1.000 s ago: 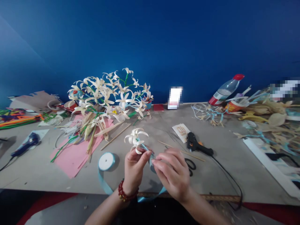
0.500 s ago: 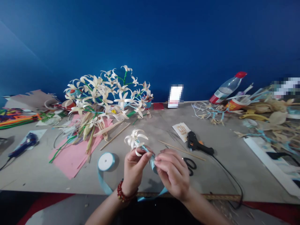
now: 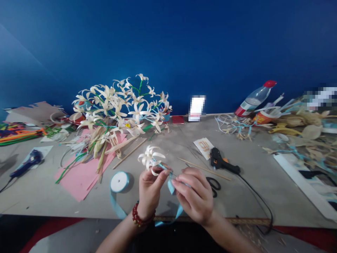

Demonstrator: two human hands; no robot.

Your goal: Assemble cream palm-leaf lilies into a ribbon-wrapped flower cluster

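Observation:
My left hand (image 3: pixel 152 186), with a beaded bracelet at the wrist, pinches the blue-wrapped stem of a white artificial flower (image 3: pixel 150 158). The bloom tilts to the left above my fingers. Close beside it, my right hand (image 3: pixel 195 193) is closed on light blue ribbon (image 3: pixel 171 187) at the lower stem. Part of what my right fingers grip is hidden. The ribbon hangs in a loop under both hands and runs left to its white-faced spool (image 3: pixel 118 182) on the table.
Black scissors (image 3: pixel 214 186) and a black glue gun (image 3: pixel 223 161) with its cord lie right of my hands. Behind stands a cluster of white flowers (image 3: pixel 123 105) beside pink paper (image 3: pixel 79 179). A blue glue gun (image 3: pixel 27 163) lies far left, a plastic bottle (image 3: pixel 254 100) leans back right.
The flower has shifted slightly left and down. The ribbon at the stem has turned, and my right fingers have changed their position on it.

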